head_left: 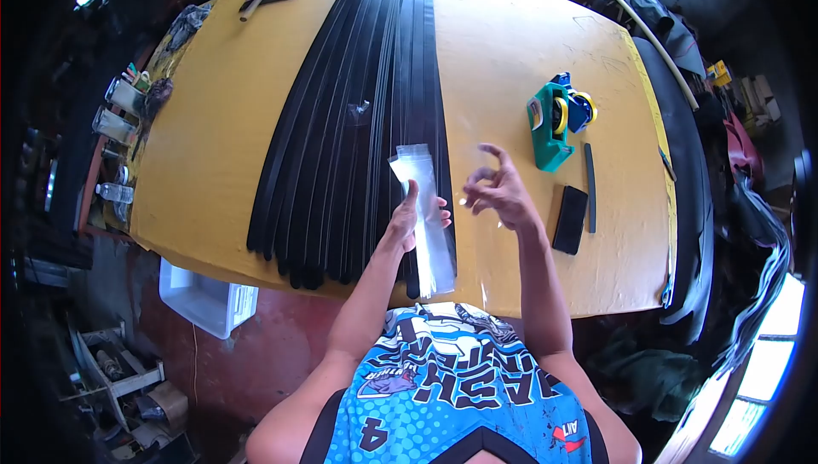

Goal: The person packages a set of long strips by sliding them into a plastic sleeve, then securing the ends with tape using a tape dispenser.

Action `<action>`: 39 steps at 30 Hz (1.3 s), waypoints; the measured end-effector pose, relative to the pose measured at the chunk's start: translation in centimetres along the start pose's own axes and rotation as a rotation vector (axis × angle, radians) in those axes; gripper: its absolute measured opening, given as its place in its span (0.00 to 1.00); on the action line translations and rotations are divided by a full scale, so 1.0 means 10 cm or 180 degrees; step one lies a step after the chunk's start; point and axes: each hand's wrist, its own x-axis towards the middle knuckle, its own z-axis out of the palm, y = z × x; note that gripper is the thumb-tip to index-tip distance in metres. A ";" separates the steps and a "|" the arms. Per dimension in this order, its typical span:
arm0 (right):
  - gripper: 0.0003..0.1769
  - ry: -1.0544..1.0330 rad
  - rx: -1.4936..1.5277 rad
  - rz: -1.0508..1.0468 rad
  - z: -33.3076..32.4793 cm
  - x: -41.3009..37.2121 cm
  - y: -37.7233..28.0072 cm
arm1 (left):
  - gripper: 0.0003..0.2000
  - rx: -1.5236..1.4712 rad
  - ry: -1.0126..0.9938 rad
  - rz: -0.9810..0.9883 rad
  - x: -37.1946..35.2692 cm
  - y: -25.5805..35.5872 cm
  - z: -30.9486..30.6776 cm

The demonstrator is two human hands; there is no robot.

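while the left hand (415, 221) pinches a clear sleeve (417, 170) above the black strips (358, 115), the right hand (498, 195) hangs open. a light pinch may let it slip.

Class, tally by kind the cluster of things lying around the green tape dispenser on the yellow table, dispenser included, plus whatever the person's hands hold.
tape dispenser: 1
flat black block: 1
short black strip: 1
clear plastic bag, held in the left hand: 1
Total: 4
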 end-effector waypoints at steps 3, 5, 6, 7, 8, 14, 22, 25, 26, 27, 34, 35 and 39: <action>0.47 0.0159 -0.0675 0.0362 0.22 -0.03 0.18 | 0.50 0.0092 0.0190 0.0038 0.02 -0.04 0.16; 0.51 0.0461 -0.1082 0.0456 0.32 -0.02 0.31 | 0.54 -0.0128 -0.0562 0.0304 0.13 -0.14 0.06; 0.51 0.0457 -0.1072 0.0451 0.34 -0.04 0.32 | 0.51 -0.0314 -0.0909 0.0261 0.15 -0.18 -0.02; 0.53 0.0520 -0.1404 0.0404 0.38 -0.07 0.29 | 0.51 -0.0303 -0.0895 0.0262 0.08 -0.16 0.03; 0.54 0.0585 -0.1736 0.0353 0.41 -0.10 0.27 | 0.47 0.0000 -0.0657 0.0229 0.00 -0.12 0.15; 0.58 0.0616 -0.2910 0.0053 0.31 -0.16 0.63 | 0.17 -0.0208 -0.0310 -0.0030 0.03 -0.16 0.17; 0.38 0.0047 -0.1010 0.0558 -0.02 -0.50 0.99 | 0.19 -0.1025 -0.0550 0.0032 -0.03 -0.07 0.29; 0.24 -0.0727 -0.0310 0.0851 -0.02 -0.59 1.09 | 0.19 -0.0863 -0.0687 0.0140 0.01 -0.12 0.29; 0.22 -0.0800 0.0144 0.0931 -0.01 -0.61 1.12 | 0.19 -0.0863 -0.0668 0.0137 -0.01 -0.12 0.30; 0.21 -0.0864 0.0603 0.1012 -0.01 -0.63 1.16 | 0.19 -0.0813 -0.0632 0.0103 -0.04 -0.13 0.31; 0.16 -0.0934 0.0517 0.1239 -0.04 -0.76 1.12 | 0.29 -0.1012 -0.0762 0.0472 0.11 0.12 0.31; 0.16 -0.0924 0.0559 0.1295 -0.02 -0.78 1.09 | 0.31 -0.0793 -0.0728 0.0740 0.11 0.17 0.35; 0.16 -0.0952 0.0965 0.1342 -0.03 -0.80 1.13 | 0.36 -0.0725 -0.0810 0.0897 0.24 0.20 0.31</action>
